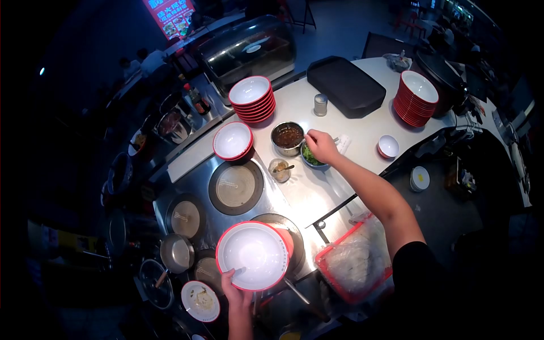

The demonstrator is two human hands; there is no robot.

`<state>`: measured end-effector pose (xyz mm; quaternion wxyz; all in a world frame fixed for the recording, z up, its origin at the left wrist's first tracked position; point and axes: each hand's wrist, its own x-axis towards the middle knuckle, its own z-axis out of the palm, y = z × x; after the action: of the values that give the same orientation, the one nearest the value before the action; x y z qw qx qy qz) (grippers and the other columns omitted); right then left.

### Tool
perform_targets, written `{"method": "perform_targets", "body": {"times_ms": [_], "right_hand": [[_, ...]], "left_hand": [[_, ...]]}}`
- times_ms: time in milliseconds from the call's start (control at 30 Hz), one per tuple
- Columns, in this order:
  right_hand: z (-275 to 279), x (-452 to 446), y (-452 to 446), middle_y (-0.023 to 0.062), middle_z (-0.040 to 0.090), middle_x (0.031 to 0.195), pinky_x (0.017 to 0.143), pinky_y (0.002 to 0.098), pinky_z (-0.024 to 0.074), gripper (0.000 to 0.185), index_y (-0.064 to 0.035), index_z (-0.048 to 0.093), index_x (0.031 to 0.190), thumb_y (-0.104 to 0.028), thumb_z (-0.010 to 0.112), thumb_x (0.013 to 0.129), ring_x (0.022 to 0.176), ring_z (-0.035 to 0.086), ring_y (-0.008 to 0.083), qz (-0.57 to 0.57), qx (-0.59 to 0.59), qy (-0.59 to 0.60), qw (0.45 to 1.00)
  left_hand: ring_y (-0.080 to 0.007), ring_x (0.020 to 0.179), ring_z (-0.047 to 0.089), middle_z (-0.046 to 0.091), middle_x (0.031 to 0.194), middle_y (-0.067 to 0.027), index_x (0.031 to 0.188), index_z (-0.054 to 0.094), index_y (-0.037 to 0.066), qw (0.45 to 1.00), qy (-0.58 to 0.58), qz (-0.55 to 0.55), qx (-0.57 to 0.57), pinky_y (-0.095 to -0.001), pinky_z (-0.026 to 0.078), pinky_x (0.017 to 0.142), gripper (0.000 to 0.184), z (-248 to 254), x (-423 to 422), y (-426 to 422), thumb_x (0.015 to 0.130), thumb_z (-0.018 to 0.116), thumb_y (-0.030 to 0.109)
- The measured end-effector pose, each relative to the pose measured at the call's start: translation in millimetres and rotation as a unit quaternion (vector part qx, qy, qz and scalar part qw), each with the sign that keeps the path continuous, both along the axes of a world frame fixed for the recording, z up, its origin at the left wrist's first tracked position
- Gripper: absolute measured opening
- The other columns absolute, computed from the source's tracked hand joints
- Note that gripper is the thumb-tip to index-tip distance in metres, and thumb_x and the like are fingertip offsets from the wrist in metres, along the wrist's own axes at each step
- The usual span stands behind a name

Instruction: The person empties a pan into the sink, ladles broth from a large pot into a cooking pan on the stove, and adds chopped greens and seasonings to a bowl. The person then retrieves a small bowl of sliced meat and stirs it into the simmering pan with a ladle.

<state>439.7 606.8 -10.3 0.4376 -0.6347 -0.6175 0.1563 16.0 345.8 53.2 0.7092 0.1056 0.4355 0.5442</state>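
My left hand (235, 292) holds a large white bowl with a red rim (252, 255) by its lower left edge, over the stove. The inside of the bowl is bare white. My right hand (321, 146) is closed above a metal bowl of chopped greens (311, 156); what its fingers grip is too small to make out. Left of that hand stands a metal pot of dark sauce (288, 136). A small glass jar with a spoon (280, 170) is just below the pot.
Stacked red-rimmed bowls (252, 99) stand at the counter's back left, another stack (416, 99) at the right. A black lidded tray (347, 86), a shaker (321, 105) and a small bowl (388, 147) are on the counter. A red basket (354, 260) sits under my right arm.
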Motion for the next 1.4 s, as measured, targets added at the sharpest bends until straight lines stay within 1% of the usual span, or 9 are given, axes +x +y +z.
{"method": "perform_targets", "body": {"times_ms": [100, 200, 600, 700, 800, 900, 1000, 1267, 1400], "right_hand": [[-6.3, 1.6, 4.3, 0.0211, 0.063, 0.076, 0.066, 0.0472, 0.0466, 0.024, -0.0032, 0.061, 0.085, -0.025, 0.058, 0.095, 0.074, 0.061, 0.0417, -0.032, -0.012, 0.024, 0.999], [-14.7, 2.8, 8.0, 0.0206, 0.059, 0.070, 0.060, 0.0412, 0.0440, 0.025, 0.0005, 0.061, 0.088, -0.023, 0.060, 0.095, 0.061, 0.056, 0.0348, -0.052, 0.014, 0.026, 0.998], [-24.2, 6.6, 9.8, 0.0181, 0.060, 0.068, 0.061, 0.0385, 0.0446, 0.027, 0.0008, 0.061, 0.086, -0.024, 0.061, 0.095, 0.060, 0.057, 0.0278, -0.088, -0.014, 0.084, 0.992], [-24.9, 8.0, 9.3, 0.0180, 0.061, 0.069, 0.062, 0.0386, 0.0452, 0.027, 0.0010, 0.061, 0.086, -0.024, 0.061, 0.095, 0.062, 0.058, 0.0271, -0.095, -0.015, 0.096, 0.991], [-30.6, 11.6, 11.0, 0.0202, 0.064, 0.074, 0.067, 0.0436, 0.0477, 0.030, -0.0005, 0.063, 0.085, -0.028, 0.059, 0.094, 0.070, 0.062, 0.0360, -0.111, -0.026, 0.107, 0.988], [-42.7, 17.2, 18.2, 0.0196, 0.066, 0.077, 0.070, 0.0432, 0.0494, 0.031, -0.0006, 0.065, 0.085, -0.029, 0.059, 0.094, 0.074, 0.065, 0.0359, -0.142, -0.053, 0.129, 0.980], [-51.9, 21.6, 21.5, 0.0131, 0.065, 0.070, 0.066, 0.0383, 0.0481, 0.030, -0.0018, 0.066, 0.080, -0.028, 0.060, 0.095, 0.067, 0.063, 0.0251, -0.174, -0.070, 0.149, 0.971], [-42.2, 37.0, 22.2, 0.0059, 0.060, 0.064, 0.061, 0.0333, 0.0447, 0.030, -0.0014, 0.065, 0.077, -0.024, 0.059, 0.096, 0.060, 0.056, 0.0160, -0.180, -0.073, 0.249, 0.949], [-9.9, 47.3, 17.0, 0.0013, 0.054, 0.060, 0.053, 0.0305, 0.0400, 0.031, -0.0017, 0.064, 0.078, -0.023, 0.056, 0.098, 0.054, 0.050, 0.0118, -0.145, -0.047, 0.272, 0.950]], "left_hand": [[-0.0341, 0.126, 0.053, 0.053, 0.136, -0.0194, 0.141, 0.043, -0.001, 1.000, 0.002, -0.002, 0.000, -0.0482, 0.042, 0.107, 0.062, 0.7, 0.2, 0.3, 0.085, 0.052, 0.025], [-0.0340, 0.126, 0.053, 0.053, 0.136, -0.0193, 0.141, 0.043, -0.001, 1.000, 0.006, -0.001, 0.000, -0.0483, 0.042, 0.107, 0.062, 0.0, 0.0, -0.2, 0.085, 0.052, 0.025], [-0.0353, 0.127, 0.052, 0.052, 0.137, -0.0202, 0.142, 0.042, -0.001, 1.000, 0.003, -0.006, -0.001, -0.0496, 0.042, 0.108, 0.063, 3.8, 2.5, 0.0, 0.085, 0.051, 0.024], [-0.0349, 0.126, 0.052, 0.052, 0.136, -0.0198, 0.141, 0.043, -0.001, 1.000, 0.005, -0.005, -0.005, -0.0494, 0.042, 0.108, 0.062, 3.1, 3.3, -0.1, 0.086, 0.051, 0.024], [-0.0344, 0.126, 0.052, 0.053, 0.136, -0.0192, 0.141, 0.044, -0.001, 1.000, 0.005, -0.005, -0.004, -0.0493, 0.042, 0.108, 0.061, 3.7, 5.7, 0.5, 0.086, 0.052, 0.025], [-0.0340, 0.126, 0.052, 0.053, 0.135, -0.0187, 0.140, 0.044, -0.001, 1.000, 0.011, -0.004, -0.010, -0.0491, 0.042, 0.107, 0.061, 5.9, 8.0, 1.7, 0.086, 0.052, 0.025], [-0.0340, 0.126, 0.052, 0.053, 0.135, -0.0184, 0.140, 0.044, -0.001, 1.000, 0.013, -0.006, -0.014, -0.0489, 0.042, 0.107, 0.061, 9.8, 12.6, 6.6, 0.086, 0.053, 0.025], [-0.0334, 0.126, 0.053, 0.054, 0.135, -0.0184, 0.142, 0.043, 0.000, 0.999, -0.007, -0.029, 0.013, -0.0491, 0.042, 0.107, 0.061, 9.6, 37.1, 38.2, 0.087, 0.052, 0.025], [-0.0332, 0.125, 0.054, 0.054, 0.136, -0.0178, 0.141, 0.043, 0.000, 0.998, -0.033, -0.053, 0.021, -0.0490, 0.043, 0.108, 0.059, 12.8, 64.9, 73.3, 0.089, 0.052, 0.025]]}}
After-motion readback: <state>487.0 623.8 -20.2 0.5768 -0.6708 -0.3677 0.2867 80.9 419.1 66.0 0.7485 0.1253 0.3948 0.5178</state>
